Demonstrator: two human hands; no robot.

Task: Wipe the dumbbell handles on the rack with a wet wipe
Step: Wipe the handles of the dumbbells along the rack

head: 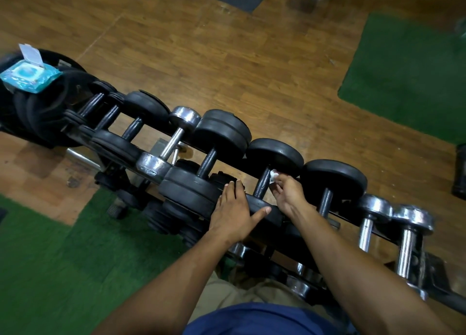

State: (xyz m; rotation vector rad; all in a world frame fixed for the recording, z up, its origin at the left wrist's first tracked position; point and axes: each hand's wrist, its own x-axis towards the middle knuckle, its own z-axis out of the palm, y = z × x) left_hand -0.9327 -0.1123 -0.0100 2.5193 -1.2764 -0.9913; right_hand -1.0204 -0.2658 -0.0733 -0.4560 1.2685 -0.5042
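A long black metal dumbbell rack (335,224) runs slantwise across the brown wood-plank floor (227,57), carrying a row of dumbbells on its top tier. The right hand (287,190) pinches a small crumpled white wet wipe (273,176) against the dark steel handle (262,183) of a black rubber-headed dumbbell (274,155) near the middle of the row, at the far end of that handle, just below the far head. The left hand (234,211) lies flat with fingers spread on the near black rubber heads at the rack's front rail, thumb stretched out toward the right; it grips nothing.

At the rack's left end, a light blue wet-wipe packet (30,76) with its white flap lifted rests on a stack of black weight plates (42,107); its label carries print, but this is too blurred to read. No writing can be made out on the dumbbells either. Chrome-headed dumbbells (393,221) sit at the rack's right end, and another chrome dumbbell (174,142) lies left of centre. Green turf mats (408,74) flank the wood floor.
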